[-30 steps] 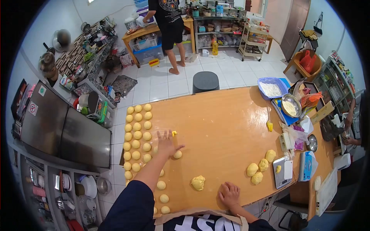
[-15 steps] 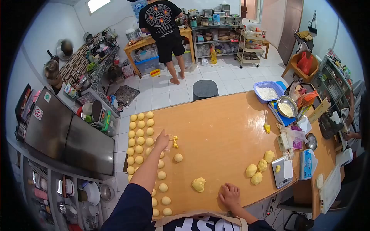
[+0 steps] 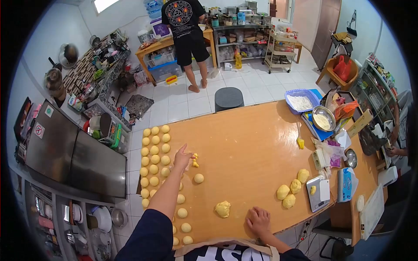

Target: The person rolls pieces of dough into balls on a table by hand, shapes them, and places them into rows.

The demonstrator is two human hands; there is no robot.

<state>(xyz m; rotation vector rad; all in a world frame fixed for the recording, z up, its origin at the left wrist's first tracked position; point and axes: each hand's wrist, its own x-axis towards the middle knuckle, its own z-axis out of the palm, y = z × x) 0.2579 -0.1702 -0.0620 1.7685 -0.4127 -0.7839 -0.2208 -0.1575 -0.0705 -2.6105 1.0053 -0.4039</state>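
My left hand (image 3: 183,157) reaches far across the wooden table (image 3: 248,143), beside the small yellow dough scraps (image 3: 195,161). One finger is stretched out and another part of the hand is at the scraps; I see nothing held. Rows of round dough balls (image 3: 154,159) lie to its left, and a single dough ball (image 3: 199,178) sits just to its right. My right hand (image 3: 259,220) rests on the near table edge with nothing in it, fingers spread. A rough dough lump (image 3: 223,209) lies to its left; several larger dough pieces (image 3: 288,201) lie to its right.
On the right stand a digital scale (image 3: 319,194) with a bit of dough on it, a tissue pack (image 3: 345,184), a metal bowl (image 3: 324,118), a blue basket (image 3: 301,102) of flour and a brush (image 3: 300,142). Behind the table are a stool (image 3: 229,99) and another person (image 3: 186,39).
My left hand has shifted slightly, its fingers now nearer the yellow scraps. My right hand stays on the table edge. The view has tilted a little, and the person behind has shifted stance.
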